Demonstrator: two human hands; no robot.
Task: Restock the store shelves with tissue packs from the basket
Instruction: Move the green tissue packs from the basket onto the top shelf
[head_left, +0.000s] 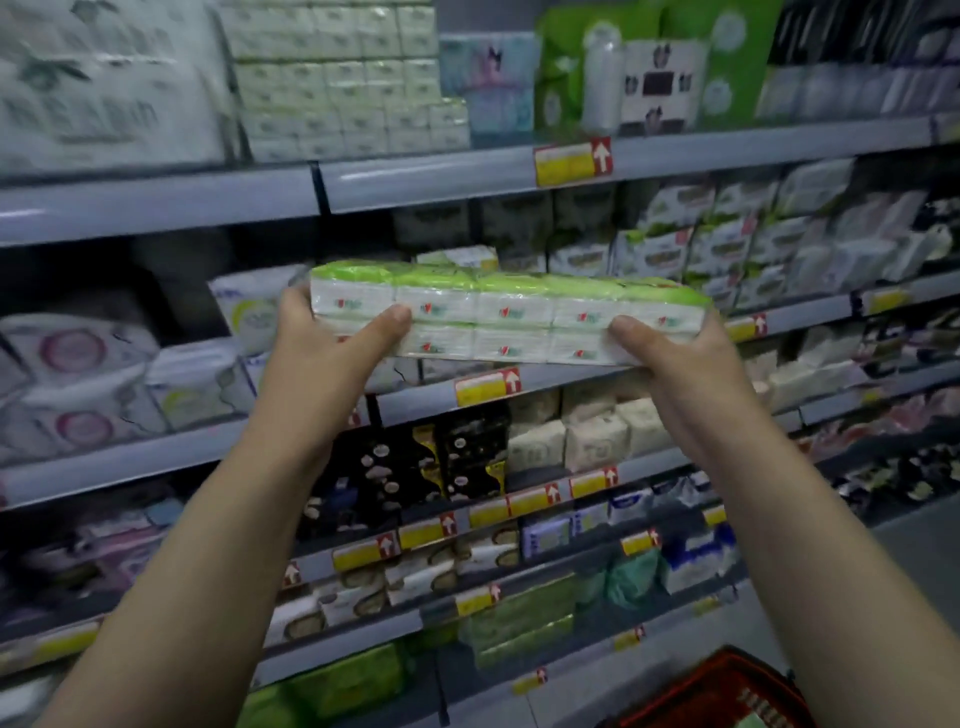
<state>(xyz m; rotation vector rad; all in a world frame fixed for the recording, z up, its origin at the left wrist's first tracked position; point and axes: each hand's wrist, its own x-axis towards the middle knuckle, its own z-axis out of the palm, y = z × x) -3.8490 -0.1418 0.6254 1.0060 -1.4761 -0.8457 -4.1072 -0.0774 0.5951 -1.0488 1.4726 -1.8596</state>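
Note:
A long white-and-green tissue pack (509, 314) is held level in front of the second shelf (545, 376). My left hand (332, 343) grips its left end, thumb on the front face. My right hand (675, 358) grips its right end from below, thumb on the front. Behind the pack, a similar green-topped pack (460, 256) lies on that shelf. The red basket (727, 691) shows at the bottom right, partly cut off by the frame; its contents are mostly hidden.
Several shelves (156, 205) stacked with tissue and paper goods fill the view. Yellow-and-red price tags (571, 162) run along the shelf edges. A dark gap (171, 275) sits on the second shelf, left of the held pack. Grey floor (914, 551) shows at the right.

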